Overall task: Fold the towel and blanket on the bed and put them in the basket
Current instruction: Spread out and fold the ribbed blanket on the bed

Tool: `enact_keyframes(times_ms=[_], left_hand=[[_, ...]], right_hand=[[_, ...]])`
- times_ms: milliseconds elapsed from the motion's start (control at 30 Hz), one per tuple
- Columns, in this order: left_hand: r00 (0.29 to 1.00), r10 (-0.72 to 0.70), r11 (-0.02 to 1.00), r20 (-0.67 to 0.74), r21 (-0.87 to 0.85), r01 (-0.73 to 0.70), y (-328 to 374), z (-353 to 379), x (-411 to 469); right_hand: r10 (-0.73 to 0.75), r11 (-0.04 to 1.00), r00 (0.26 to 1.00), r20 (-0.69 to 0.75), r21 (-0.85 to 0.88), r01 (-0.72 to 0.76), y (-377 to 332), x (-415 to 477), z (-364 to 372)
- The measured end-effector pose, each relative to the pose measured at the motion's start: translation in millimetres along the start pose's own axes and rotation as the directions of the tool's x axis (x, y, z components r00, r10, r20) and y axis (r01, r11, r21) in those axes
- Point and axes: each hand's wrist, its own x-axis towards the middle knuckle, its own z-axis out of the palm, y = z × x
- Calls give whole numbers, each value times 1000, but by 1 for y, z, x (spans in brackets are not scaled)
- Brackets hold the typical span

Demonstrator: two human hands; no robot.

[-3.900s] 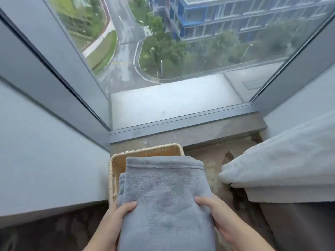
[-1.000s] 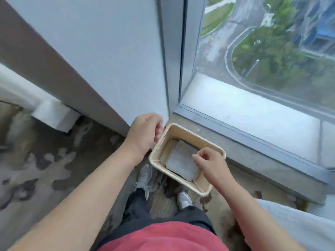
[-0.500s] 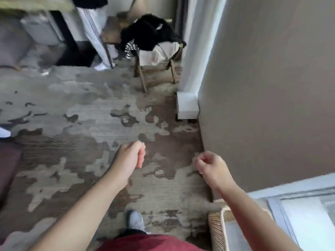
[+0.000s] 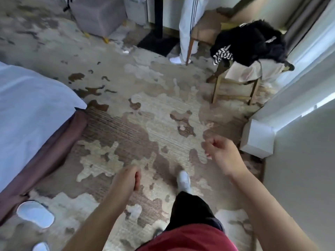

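Note:
My left hand (image 4: 127, 180) hangs low in the middle of the view, fingers curled shut with nothing in them. My right hand (image 4: 222, 153) is held higher at the right, also curled into a loose fist and empty. The bed (image 4: 27, 113) with its white cover and brown skirt fills the left side. No towel, blanket or basket is in view.
Patterned carpet (image 4: 141, 109) stretches ahead. A wooden chair (image 4: 237, 82) piled with dark clothes stands at the upper right beside a white wall corner (image 4: 257, 140). Another person's legs in white trousers (image 4: 186, 28) stand at the top. White slippers (image 4: 35, 213) lie by the bed.
My view has swung away from the window and basket toward the room. The basket with the grey folded towel has left the frame. Both hands came off the basket and are empty.

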Motion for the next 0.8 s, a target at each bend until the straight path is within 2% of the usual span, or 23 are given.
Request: enact_keyframes(times_ms=[100, 167, 233, 400, 467, 567, 633, 700, 800], left_hand=[[999, 27, 999, -41, -39, -28, 80, 15, 68], [994, 84, 990, -69, -105, -91, 140, 19, 113], [982, 155, 981, -103, -104, -166, 195, 14, 152], [961, 188, 981, -204, -14, -195, 302, -26, 224], [954, 122, 991, -274, -18, -131, 317, -50, 245], [939, 131, 990, -317, -4, -140, 307, -91, 264], [910, 74, 997, -408, 58, -54, 285, -117, 279], [872, -19, 999, -489, 20, 33, 264, -142, 307], [844, -195, 981, -499, -109, 162, 248, -172, 360]], right_hand=[[147, 985, 987, 59, -103, -140, 23, 61, 6], [199, 965, 977, 76, -191, -181, 25, 109, 9], [229, 948, 967, 113, -251, -196, 14, 160, 13], [230, 943, 942, 243, -296, -154, -58, 298, 39], [156, 945, 945, 287, -322, -58, -102, 354, 64], [-44, 918, 926, 374, -350, 185, -177, 418, 122], [-198, 859, 875, 442, -351, 372, -229, 451, 168], [-312, 804, 805, 505, -312, 507, -277, 485, 217], [-352, 780, 739, 574, -257, 571, -337, 532, 283]])
